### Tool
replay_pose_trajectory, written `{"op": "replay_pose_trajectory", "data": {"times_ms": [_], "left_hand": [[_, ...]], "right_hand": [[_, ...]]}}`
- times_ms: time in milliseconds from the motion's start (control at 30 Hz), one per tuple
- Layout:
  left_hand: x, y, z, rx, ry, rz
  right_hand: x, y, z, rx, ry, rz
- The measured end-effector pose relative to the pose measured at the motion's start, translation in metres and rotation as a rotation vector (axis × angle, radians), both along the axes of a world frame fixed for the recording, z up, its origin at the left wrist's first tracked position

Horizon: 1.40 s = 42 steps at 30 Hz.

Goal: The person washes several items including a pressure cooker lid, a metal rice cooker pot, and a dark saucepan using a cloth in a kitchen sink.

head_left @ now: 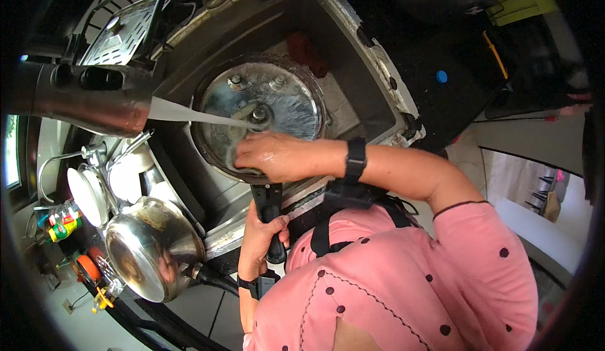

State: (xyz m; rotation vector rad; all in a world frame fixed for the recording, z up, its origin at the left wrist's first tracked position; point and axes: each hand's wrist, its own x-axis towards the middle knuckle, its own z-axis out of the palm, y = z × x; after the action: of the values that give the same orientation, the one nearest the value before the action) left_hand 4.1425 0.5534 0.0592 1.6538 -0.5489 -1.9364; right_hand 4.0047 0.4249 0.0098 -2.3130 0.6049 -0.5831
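Observation:
A round metal pressure cooker lid [293,108] with valve fittings is tilted over the sink [208,45]. My left hand [255,237] is closed round its black handle [270,209], below the rim. My right hand [271,154] bends over the lid's near left part, its fingers curled on a grey-green scrubber [234,138], partly hidden by the fingers. A white stream of water [183,113] runs from the faucet [120,99] at the left onto the lid's middle, and the surface is wet.
A dark reddish thing [307,53] lies in the sink's far part. Left of the sink stand a large steel pot [151,247], white dishes [88,196] and a dish rack [123,33]. A blue cap [441,76] sits on the dark counter at right.

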Motion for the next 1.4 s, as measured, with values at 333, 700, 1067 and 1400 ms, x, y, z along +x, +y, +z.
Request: {"op": "replay_pose_trajectory", "data": {"times_ms": [333,700,1067,1400], "left_hand": [[0.007,-0.001,0.002,-0.076,-0.119,0.052],[0.003,0.007,0.009,-0.024,-0.059,-0.049],[0.0,0.003,0.012,0.037,0.006,-0.021],[-0.004,0.005,0.012,0.077,0.045,0.039]], "right_hand": [[-0.042,0.025,-0.011,-0.06,0.155,-0.03],[-0.064,-0.055,-0.057,-0.488,0.501,-0.335],[-0.066,-0.064,-0.06,-0.267,0.325,-0.528],[-0.07,-0.062,-0.056,-0.11,0.459,-0.561]]}}
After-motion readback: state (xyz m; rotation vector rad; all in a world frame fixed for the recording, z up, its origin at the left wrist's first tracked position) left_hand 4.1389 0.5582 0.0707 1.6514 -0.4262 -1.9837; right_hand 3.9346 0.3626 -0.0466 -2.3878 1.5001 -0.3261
